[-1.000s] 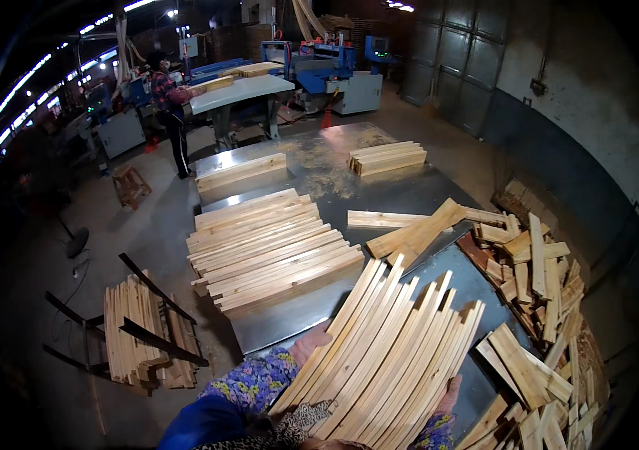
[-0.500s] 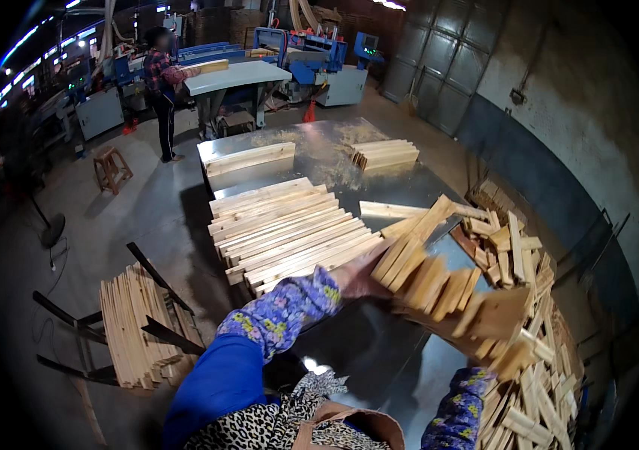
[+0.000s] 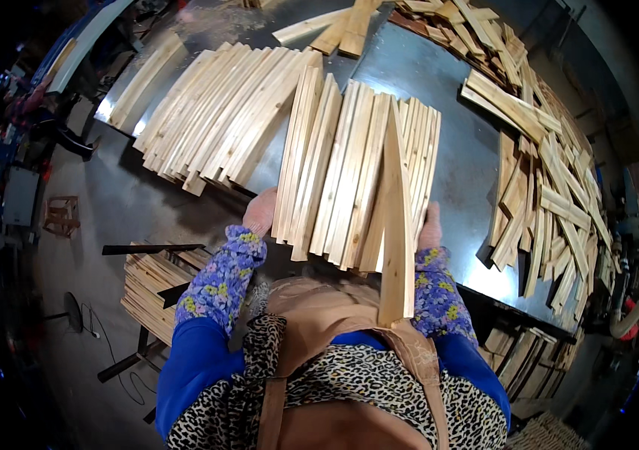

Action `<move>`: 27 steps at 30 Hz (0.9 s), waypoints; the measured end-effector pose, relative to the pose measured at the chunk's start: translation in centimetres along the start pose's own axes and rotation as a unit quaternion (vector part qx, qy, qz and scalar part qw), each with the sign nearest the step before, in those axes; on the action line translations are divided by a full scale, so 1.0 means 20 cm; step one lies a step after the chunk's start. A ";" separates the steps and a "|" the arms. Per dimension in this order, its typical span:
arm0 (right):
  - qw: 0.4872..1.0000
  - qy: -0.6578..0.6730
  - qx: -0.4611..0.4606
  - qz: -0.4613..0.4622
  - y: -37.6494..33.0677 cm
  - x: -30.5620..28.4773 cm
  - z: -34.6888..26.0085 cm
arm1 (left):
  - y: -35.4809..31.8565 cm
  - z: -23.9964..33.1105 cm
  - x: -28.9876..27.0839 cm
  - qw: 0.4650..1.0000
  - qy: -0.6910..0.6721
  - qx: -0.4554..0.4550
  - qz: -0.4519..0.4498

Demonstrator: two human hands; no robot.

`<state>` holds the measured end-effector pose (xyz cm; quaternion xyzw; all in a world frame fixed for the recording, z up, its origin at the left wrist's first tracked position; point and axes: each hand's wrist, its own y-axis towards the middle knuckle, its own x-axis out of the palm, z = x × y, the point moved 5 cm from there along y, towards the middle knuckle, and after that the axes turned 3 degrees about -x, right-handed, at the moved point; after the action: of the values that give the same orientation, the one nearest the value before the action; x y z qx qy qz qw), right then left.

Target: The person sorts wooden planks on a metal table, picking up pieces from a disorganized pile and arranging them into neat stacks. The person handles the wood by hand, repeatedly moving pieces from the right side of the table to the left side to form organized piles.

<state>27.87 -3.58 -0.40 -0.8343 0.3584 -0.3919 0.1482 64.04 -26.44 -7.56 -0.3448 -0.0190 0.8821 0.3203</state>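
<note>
Between my hands stands a row of pale wooden slats (image 3: 340, 172), set on edge side by side at the metal table's near edge. My left hand (image 3: 261, 212), in a pinkish glove, presses the row's left end, its fingers mostly hidden. Against the right end my right hand (image 3: 430, 227) is closed in the same way, so the row is gripped between both. One slat (image 3: 397, 247) juts out of the row, tilted towards my apron. Just left of the row lies a wider batch of similar slats (image 3: 222, 112).
On the right, a loose heap of wood offcuts (image 3: 552, 195) covers the table's side. Several boards (image 3: 345, 30) lie at the far edge of the metal table (image 3: 454, 180). A rack with slats (image 3: 150, 292) and a wooden stool (image 3: 61, 216) stand on the left.
My view has tilted down and turned. The slats that my left arm was reaching to now stand as a row in front of me, with both hands on its ends.
</note>
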 end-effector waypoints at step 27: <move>0.957 -0.201 -0.022 -0.210 0.74 0.61 0.33 | 0.32 1.02 -0.44 0.926 0.193 -0.318 -0.072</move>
<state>31.17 -22.97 -5.84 -0.9553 0.1466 -0.2304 0.1131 52.82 -32.73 11.60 -0.5899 -0.2607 0.7209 0.2539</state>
